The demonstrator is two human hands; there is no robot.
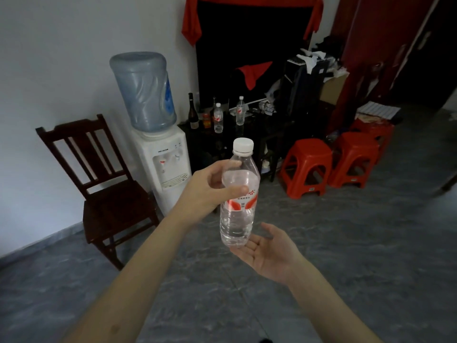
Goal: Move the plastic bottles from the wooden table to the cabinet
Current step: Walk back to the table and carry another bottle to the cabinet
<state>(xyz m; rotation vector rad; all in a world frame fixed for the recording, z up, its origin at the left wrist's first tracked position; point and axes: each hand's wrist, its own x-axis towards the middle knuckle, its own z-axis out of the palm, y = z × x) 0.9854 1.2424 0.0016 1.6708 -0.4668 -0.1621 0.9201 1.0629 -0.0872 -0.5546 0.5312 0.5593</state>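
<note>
My left hand (pixel 207 188) grips a clear plastic water bottle (pixel 238 206) with a white cap and red label, held upright in mid-air. My right hand (pixel 269 251) lies palm up with relaxed fingers just under the bottle's base. Ahead stands a low dark cabinet (pixel 249 137) against the wall. Two similar plastic bottles (pixel 218 118) (pixel 240 111) stand on its top, beside a dark glass bottle (pixel 193 112).
A water dispenser (pixel 162 154) with a large blue jug stands left of the cabinet, and a dark wooden chair (pixel 103 179) further left. Red plastic stools (pixel 306 167) sit right of the cabinet. Grey tiled floor (pixel 346 243) stretches between me and the cabinet.
</note>
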